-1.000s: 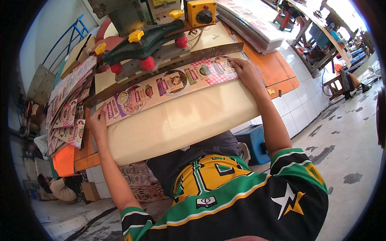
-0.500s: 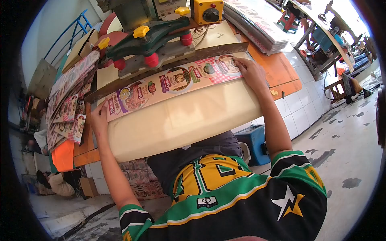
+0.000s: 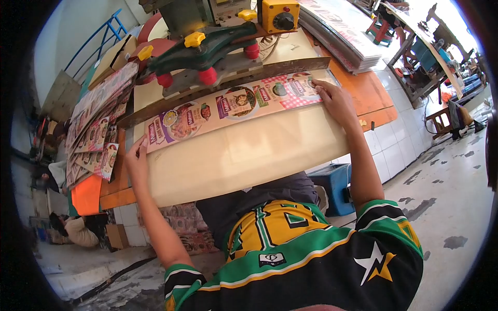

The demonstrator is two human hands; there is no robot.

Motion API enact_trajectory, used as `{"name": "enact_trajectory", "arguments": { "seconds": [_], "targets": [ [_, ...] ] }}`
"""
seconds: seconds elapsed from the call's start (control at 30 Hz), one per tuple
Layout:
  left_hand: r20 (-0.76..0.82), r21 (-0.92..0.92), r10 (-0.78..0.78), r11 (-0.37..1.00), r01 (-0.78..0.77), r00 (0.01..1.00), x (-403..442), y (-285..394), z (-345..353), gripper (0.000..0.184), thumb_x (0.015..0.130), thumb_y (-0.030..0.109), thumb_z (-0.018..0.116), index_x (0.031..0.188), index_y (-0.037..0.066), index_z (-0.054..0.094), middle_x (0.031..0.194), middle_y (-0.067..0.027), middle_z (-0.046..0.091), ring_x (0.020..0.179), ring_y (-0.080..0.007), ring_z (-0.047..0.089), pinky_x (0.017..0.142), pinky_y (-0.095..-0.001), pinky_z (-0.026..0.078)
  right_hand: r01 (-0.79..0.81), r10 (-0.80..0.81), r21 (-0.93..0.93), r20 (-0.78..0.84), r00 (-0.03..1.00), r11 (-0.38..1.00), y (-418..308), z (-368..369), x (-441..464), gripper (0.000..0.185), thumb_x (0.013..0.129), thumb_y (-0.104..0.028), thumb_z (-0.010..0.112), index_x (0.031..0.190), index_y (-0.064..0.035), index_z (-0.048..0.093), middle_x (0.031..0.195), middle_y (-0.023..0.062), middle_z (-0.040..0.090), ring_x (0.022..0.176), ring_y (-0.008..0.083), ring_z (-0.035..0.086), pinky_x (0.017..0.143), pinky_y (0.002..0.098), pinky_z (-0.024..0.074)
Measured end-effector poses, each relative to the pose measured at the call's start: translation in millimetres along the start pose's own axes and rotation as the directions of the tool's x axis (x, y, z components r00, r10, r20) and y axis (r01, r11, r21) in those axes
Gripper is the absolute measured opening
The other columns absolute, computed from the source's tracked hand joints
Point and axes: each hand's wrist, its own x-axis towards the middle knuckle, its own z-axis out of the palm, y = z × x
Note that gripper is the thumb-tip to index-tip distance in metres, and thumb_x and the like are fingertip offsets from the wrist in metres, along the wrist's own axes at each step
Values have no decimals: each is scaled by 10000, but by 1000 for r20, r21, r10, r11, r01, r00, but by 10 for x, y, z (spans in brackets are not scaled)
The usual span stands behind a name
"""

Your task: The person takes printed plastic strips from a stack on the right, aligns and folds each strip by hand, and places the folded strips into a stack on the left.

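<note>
The long, flat printed strip with food pictures and pink-and-white checks [image 3: 233,106] lies across the far part of a smooth, cream-coloured panel [image 3: 244,150] in front of me, just on my side of a long, dark metal bar [image 3: 298,66]. My left hand [image 3: 137,161] is at its left end, fingers partly curled, thumb against the edge. My right hand [image 3: 337,101] has its fingertips on top of the right end. I cannot tell whether either hand pinches the strip or only steadies it. Beyond the bar stands a dark green metal machine frame [image 3: 218,52] with yellow lobed knobs [image 3: 194,39] and red round feet [image 3: 207,76]. A yellow control box with a black dial [image 3: 280,16] sits beside it. Loose printed card sheets [image 3: 93,127] are heaped to my left, on the orange tabletop [image 3: 371,96].
</note>
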Motion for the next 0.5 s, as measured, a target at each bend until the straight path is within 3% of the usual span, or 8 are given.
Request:
{"name": "enact_trajectory", "arguments": {
  "seconds": [0.17, 0.23, 0.33, 0.5],
  "targets": [
    [-45, -28, -25, 999, 24, 999, -317, 57, -35, 294, 1034, 188, 600, 1274, 69, 720, 1099, -125, 737, 897, -169, 636, 830, -301, 492, -64, 62, 96, 30, 998, 993, -86, -59, -191, 321, 1023, -295, 559, 1247, -138, 727, 1119, 186, 728, 1021, 374, 682, 906, 452, 509],
    [-70, -26, -59, 998, 58, 996, -397, 85, -49, 281, 1035, 179, 606, 1270, 85, 729, 1015, -74, 683, 799, -134, 544, 758, -284, 464, 18, -10, 118, -67, 998, 993, -49, 11, -216, 319, 1033, -255, 559, 1262, -98, 716, 1151, 186, 728, 1021, 350, 681, 926, 411, 506],
    [-84, -50, -41, 998, 37, 996, -439, 96, -32, 277, 1031, 180, 621, 1264, 82, 732, 968, -39, 623, 758, -112, 474, 720, -272, 437, 39, -32, 56, -131, 991, 998, -51, 59, -246, 297, 1012, -234, 563, 1213, -98, 734, 1098, 190, 721, 1030, 368, 665, 922, 443, 490],
    [-81, -81, -44, 996, 37, 996, -435, 74, -24, 268, 1027, 162, 622, 1255, 77, 735, 987, -43, 637, 783, -117, 500, 735, -273, 446, 54, -42, 68, -156, 987, 996, -51, 68, -267, 292, 1004, -223, 567, 1211, -101, 733, 1058, 184, 720, 1011, 370, 660, 917, 448, 487]
  ]
}}
